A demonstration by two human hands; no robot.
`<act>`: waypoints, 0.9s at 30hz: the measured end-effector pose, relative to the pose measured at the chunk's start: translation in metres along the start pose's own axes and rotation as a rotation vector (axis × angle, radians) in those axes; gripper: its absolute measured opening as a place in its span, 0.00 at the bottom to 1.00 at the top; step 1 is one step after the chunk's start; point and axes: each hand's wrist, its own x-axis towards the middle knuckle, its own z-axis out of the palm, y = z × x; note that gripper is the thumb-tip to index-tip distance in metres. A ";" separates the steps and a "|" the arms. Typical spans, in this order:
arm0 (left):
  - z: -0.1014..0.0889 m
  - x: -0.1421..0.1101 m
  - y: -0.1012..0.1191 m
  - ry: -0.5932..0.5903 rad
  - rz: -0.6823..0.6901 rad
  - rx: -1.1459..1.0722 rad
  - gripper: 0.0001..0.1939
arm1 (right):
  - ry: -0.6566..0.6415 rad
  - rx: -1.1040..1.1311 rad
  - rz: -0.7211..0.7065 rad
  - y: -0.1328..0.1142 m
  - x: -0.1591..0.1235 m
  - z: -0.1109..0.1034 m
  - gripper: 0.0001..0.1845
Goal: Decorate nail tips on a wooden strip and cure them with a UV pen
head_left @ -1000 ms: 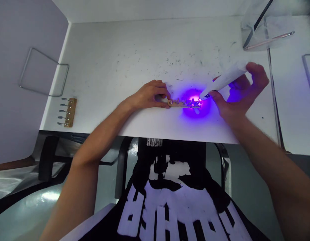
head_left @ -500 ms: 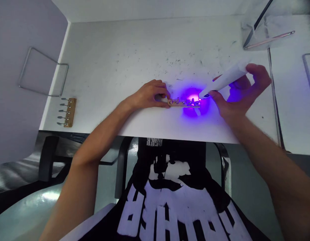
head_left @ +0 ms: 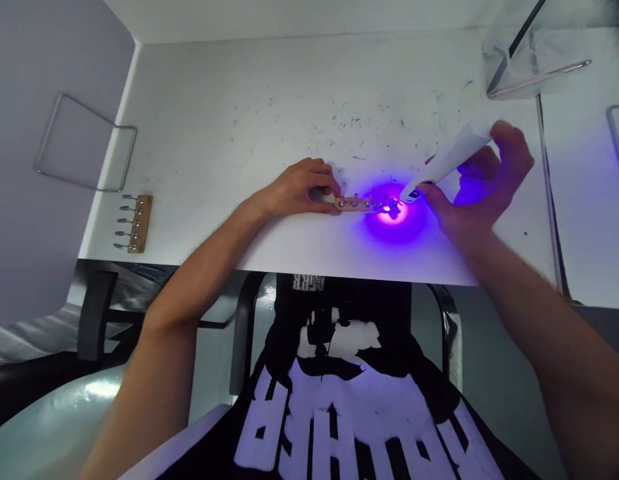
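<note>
My left hand (head_left: pixel 312 189) pinches the left end of a small wooden strip (head_left: pixel 359 203) lying on the white table. Several little clear and metallic pieces stand in a row along this strip. In my right hand (head_left: pixel 482 180) is a white handheld UV lamp (head_left: pixel 449 160), gripped between thumb and fingers and tilted down to the left. Its tip is close to the strip's right end. A bright violet spot falls on that end and on the table just in front of it.
A second wooden strip (head_left: pixel 141 223) with several metal-tipped pieces lies at the table's left edge. Wire handles stand at left (head_left: pixel 127 160) and far right (head_left: pixel 617 143). A clear holder (head_left: pixel 514 80) with a slim rod is at the back right. Dark specks mark the white table (head_left: pixel 214 100).
The lamp has tilted slightly, and its bright spot has shifted from behind the strip's right end to the near side. My left hand and the strip have stayed put.
</note>
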 end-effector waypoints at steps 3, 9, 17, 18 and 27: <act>0.000 0.000 0.000 0.009 0.008 -0.005 0.19 | 0.012 -0.011 -0.010 -0.002 0.000 0.001 0.59; 0.001 0.000 -0.001 0.005 0.006 -0.008 0.18 | 0.026 0.015 0.061 -0.004 -0.001 0.005 0.59; 0.000 0.000 0.000 -0.013 -0.018 -0.006 0.17 | 0.041 0.059 0.111 -0.005 0.003 0.007 0.60; 0.000 0.000 0.000 -0.014 -0.015 -0.006 0.17 | 0.046 0.050 0.112 -0.006 0.003 0.008 0.59; 0.000 0.000 0.000 -0.007 -0.015 -0.002 0.18 | -0.001 0.027 0.052 -0.014 0.006 0.007 0.55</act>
